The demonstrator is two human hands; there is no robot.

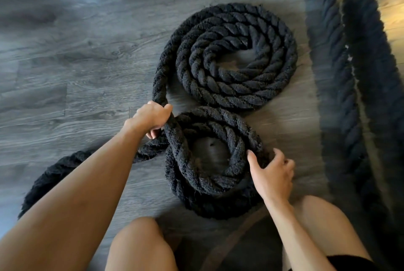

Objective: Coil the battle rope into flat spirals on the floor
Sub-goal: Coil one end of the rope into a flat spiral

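Note:
A thick black battle rope lies on the grey plank floor in two coils. The far coil [236, 56] is a flat spiral of about three turns. The near coil [209, 161] is smaller and its turns stack a little. My left hand [153, 117] grips the rope strand that links the two coils, at the near coil's left edge. My right hand [271, 174] holds the right side of the near coil, thumb on the inner turn and fingers curled over the outer one. A loose length of the rope [54, 174] runs off to the lower left under my left arm.
Two more runs of the black rope [354, 78] stretch along the right side, from top to bottom. My bare knees [140, 246] are at the bottom edge, close to the near coil. Grey floor [76, 63] spreads to the left.

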